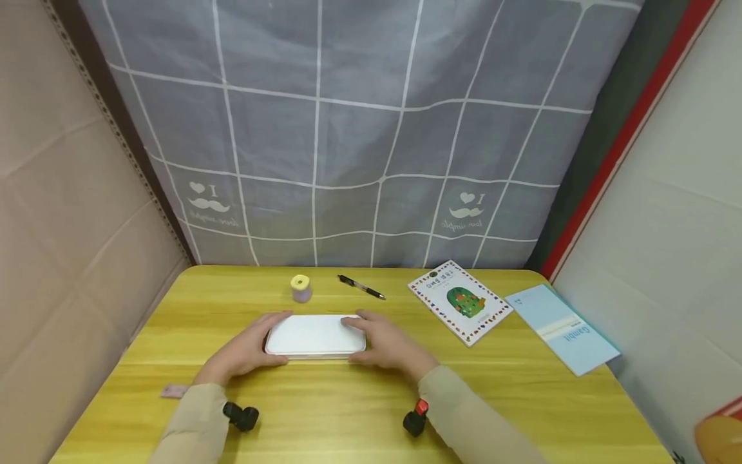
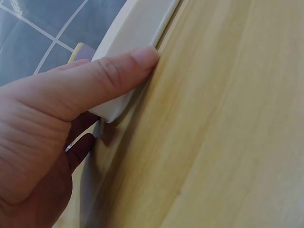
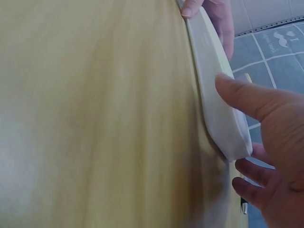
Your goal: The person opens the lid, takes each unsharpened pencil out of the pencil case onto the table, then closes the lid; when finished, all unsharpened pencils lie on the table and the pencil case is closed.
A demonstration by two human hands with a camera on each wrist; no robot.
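Both hands grasp a white case (image 1: pixel 315 335): we see the left hand (image 1: pixel 252 345) around its left end and the right hand (image 1: pixel 388 345) around its right end, each thumb against the near side. Nearest us, at the bottom of the frame, come the beige left sleeve (image 1: pixel 194 419) and right sleeve (image 1: pixel 475 412), with a small black device beside each cuff. By the left sleeve, at the lower left, we notice a small pinkish piece (image 1: pixel 172 391) on the yellow wood-grain table (image 1: pixel 324 412). The case sits level, a little below the frame's centre; we cannot tell whether its underside touches the wood. Farther off, on the right, we find a pale blue notebook (image 1: pixel 570 335) marked "Gambit", then a white booklet (image 1: pixel 435 298) with a green picture. Behind the case stands a yellow-topped, lilac-sided spool (image 1: pixel 301 293), with a black pen (image 1: pixel 361 287) lying slantwise to its right. Beyond, across the upper frame, we see a grey curtain (image 1: pixel 348 142) with white grid lines.
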